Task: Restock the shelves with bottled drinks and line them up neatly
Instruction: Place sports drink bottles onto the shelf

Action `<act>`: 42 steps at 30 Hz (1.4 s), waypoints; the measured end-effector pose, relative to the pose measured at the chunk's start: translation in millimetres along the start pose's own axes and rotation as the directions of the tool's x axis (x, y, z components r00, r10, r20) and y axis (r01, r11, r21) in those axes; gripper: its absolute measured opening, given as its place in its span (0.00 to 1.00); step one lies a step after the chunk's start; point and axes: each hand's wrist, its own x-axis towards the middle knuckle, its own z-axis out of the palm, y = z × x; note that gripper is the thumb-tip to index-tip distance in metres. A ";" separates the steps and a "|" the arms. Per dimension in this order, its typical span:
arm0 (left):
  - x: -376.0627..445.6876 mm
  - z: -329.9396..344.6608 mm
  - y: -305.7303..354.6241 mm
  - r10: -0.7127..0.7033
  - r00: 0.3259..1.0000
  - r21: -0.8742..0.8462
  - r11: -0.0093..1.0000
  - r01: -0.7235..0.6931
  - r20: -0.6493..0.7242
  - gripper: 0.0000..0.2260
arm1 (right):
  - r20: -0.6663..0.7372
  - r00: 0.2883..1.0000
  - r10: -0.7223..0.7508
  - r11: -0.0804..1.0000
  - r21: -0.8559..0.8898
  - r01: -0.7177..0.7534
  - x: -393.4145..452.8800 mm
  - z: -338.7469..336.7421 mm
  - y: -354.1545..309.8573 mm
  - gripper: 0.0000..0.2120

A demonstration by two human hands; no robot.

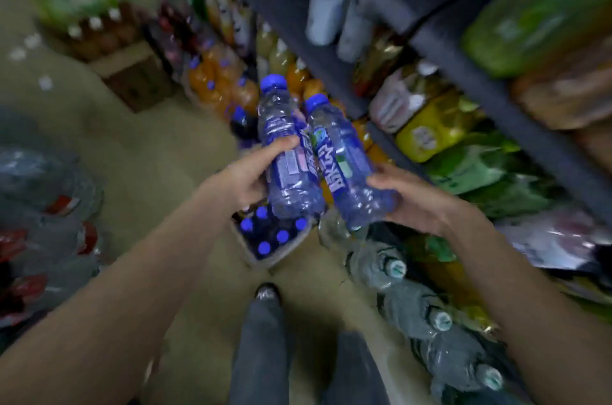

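Observation:
Two clear water bottles with blue caps and blue labels are held up side by side in the middle of the view. My left hand (246, 173) grips the left bottle (284, 153) around its lower body. My right hand (410, 196) grips the right bottle (344, 163) near its base. Both bottles tilt with their caps pointing away from me. Below them on the floor stands an open carton (261, 260) holding several more blue-capped bottles. The dark shelf unit (374, 139) runs along the right side. The whole frame is blurred.
Orange and yellow drink bottles (218, 80) stand on the floor by the shelf's far end. Packs of large water bottles (430, 312) lie at the lower right. Wrapped packs (39, 212) crowd the left. A cardboard box (132, 73) sits farther back. My legs (265, 338) stand below.

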 end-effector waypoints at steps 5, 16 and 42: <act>-71.7 123.1 22.8 0.086 0.965 0.180 0.975 -0.133 0.248 0.14 | 0.015 0.975 -0.223 0.962 0.167 0.218 -141.9 -19.2 0.9 0.43; -263.9 417.1 -126.2 0.119 0.818 0.331 0.874 -0.355 0.562 0.10 | -0.391 0.753 -0.529 0.813 0.021 0.582 -507.3 -81.1 83.2 0.44; -334.0 776.5 -265.5 0.214 0.204 0.165 0.185 -0.969 0.955 0.34 | -0.839 -0.387 -0.383 0.510 -0.541 0.669 -823.2 -275.5 159.3 0.30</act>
